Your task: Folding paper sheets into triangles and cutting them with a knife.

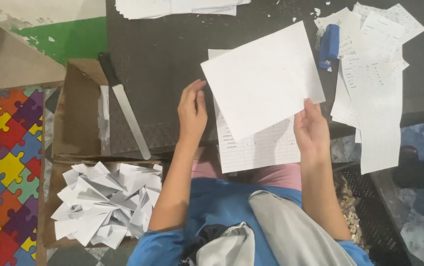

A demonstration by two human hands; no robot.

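**Blank sheet lifted, tilted over the bench**

Blank sheet (263,79) is up over the dark bench (162,54), its lower corner pinched in the right hand (312,130) fingers. It sits skewed, long axis running up to the right. Left hand (192,109) rests flat, fingers together, holding nothing. Looks like a fold wants starting: the free hand must catch the other edge.

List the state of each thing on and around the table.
Blank sheet: lifted, tilted, pinched by right hand.
Left hand: open, flat on table.
Printed sheet: flat, overhanging table edge.
Knife: lying flat, untouched.
Stapler: resting on papers.
Box: open, holding folded papers.
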